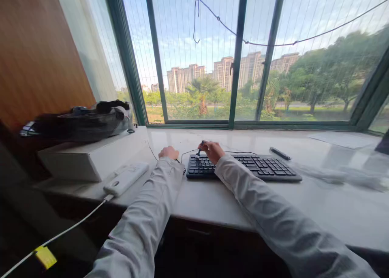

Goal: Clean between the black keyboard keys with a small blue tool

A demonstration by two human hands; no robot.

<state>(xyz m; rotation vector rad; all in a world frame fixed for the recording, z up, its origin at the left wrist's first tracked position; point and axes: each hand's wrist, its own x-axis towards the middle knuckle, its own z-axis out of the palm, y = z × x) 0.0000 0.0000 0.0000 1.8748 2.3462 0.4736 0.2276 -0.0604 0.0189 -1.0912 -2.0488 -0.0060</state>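
A black keyboard (267,164) lies flat on the white sill. My right hand (213,151) is over its left part, fingers pinched on a small brush (201,149) with a dark handle. The brush's pale tip meets the keys near the keyboard's upper left corner. Left of the keyboard, my left hand (169,152) is low over the sill with its fingers curled. Whatever those fingers may hold is hidden; a thin dark cable runs close by them.
On the left, a white box (100,160) carries a dark bag (85,122). Before it lies a white power strip (126,180) with a white cord (69,228). A black stick-like object (280,153) and crumpled clear plastic (340,174) lie right. Behind stands a green-framed window (232,79).
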